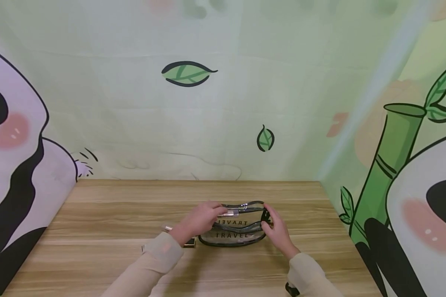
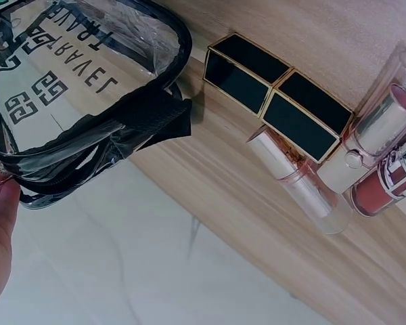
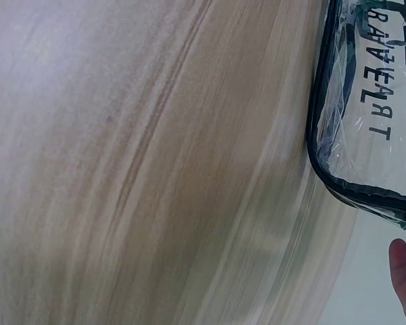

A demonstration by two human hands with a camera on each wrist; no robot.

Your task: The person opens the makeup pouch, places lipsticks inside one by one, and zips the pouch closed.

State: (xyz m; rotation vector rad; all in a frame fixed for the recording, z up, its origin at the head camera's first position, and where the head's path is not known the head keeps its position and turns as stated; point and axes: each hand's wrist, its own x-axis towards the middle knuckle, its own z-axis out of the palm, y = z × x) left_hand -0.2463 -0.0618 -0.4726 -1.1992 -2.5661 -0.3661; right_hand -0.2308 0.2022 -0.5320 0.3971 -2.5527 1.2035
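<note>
A clear travel bag (image 1: 230, 239) with black piping and TRAVEL lettering stands on the table with its top parted. At its right end my right hand (image 1: 278, 233) grips the black side between thumb and fingers. My left hand (image 1: 202, 218) reaches over the bag's left side, pinching a small cosmetic tube (image 1: 232, 213) with a shiny clear end at the opening. In the left wrist view the thumb shows at the bag's edge, and most of that hand is out of frame. The right wrist view catches only fingertips (image 3: 402, 271) beside the bag's corner.
Left of the bag lie two black gold-edged lipstick cases (image 2: 271, 91) side by side. Close to them are a pale pink tube (image 2: 301, 179), a clear-capped tube (image 2: 379, 128) and a red lip gloss (image 2: 379, 193). A printed cloth backdrop (image 1: 223, 103) rises behind the wooden table (image 1: 115, 206).
</note>
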